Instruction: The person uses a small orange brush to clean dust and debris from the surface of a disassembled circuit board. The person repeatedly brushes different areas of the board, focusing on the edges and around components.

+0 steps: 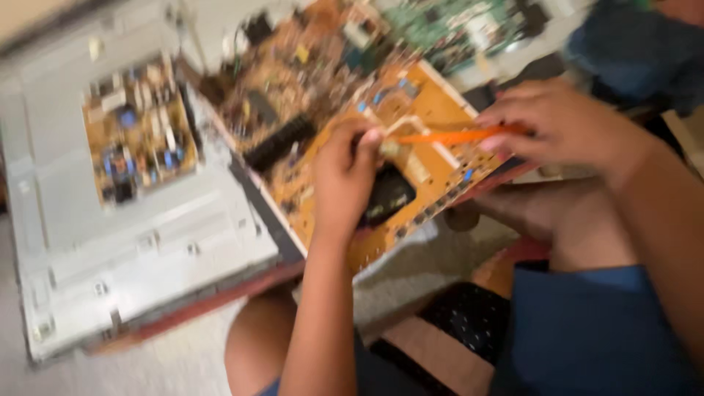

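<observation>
A large orange-brown circuit board (433, 165) lies tilted across my lap. My left hand (345, 180) rests on its middle, fingers curled and pinching a small pale part beside a black component (387, 196). My right hand (557, 125) holds a thin orange tool (451, 136) that points left, its tip close to my left fingertips. The picture is motion-blurred, so fine detail is lost.
A grey metal panel (147, 242) lies on the left with a smaller brown circuit board (139, 132) fixed on it. A green circuit board (455, 26) lies at the top. Blue cloth (645, 51) is at the top right; my knees and blue shorts (587, 330) fill the bottom.
</observation>
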